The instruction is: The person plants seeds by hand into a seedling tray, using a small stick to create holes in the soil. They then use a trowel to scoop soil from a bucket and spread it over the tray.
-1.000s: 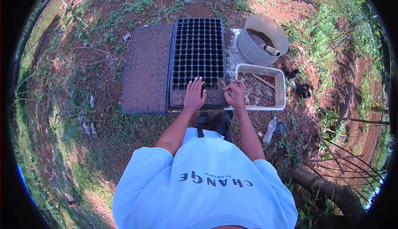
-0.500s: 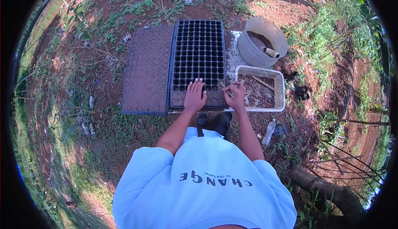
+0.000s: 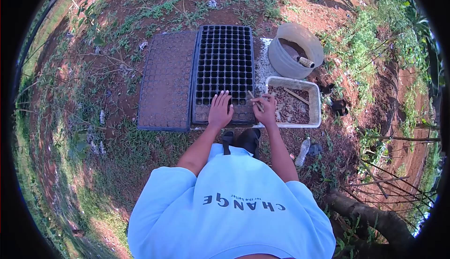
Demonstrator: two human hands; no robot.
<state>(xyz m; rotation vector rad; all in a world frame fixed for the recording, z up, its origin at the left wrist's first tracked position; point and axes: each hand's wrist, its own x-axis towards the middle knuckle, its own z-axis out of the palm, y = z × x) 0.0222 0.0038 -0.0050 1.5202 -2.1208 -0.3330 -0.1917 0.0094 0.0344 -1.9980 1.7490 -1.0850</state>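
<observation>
A black seedling tray (image 3: 225,57) lies in front of me, its far cells dark and the near rows filled with brown soil. My left hand (image 3: 221,110) rests flat on the near left part of this tray, fingers stretched forward. At the tray's near right edge, my right hand (image 3: 266,109) pinches a short wooden stick (image 3: 257,100), which slants over the soil-filled cells. Just right of that hand sits a white rectangular basin (image 3: 320,113) holding reddish-brown bits and a second wooden stick (image 3: 296,95).
A soil-covered seedling tray (image 3: 166,81) lies at the left. Behind the basin stands a round translucent tub (image 3: 286,62) with soil and a handled tool (image 3: 305,62). A plastic bottle (image 3: 303,152) lies near my feet, and a thick branch (image 3: 370,214) is at lower right.
The view has shifted slightly, so the trays and tub sit a little lower. Both hands stay nearly in place, the stick still in my right hand.
</observation>
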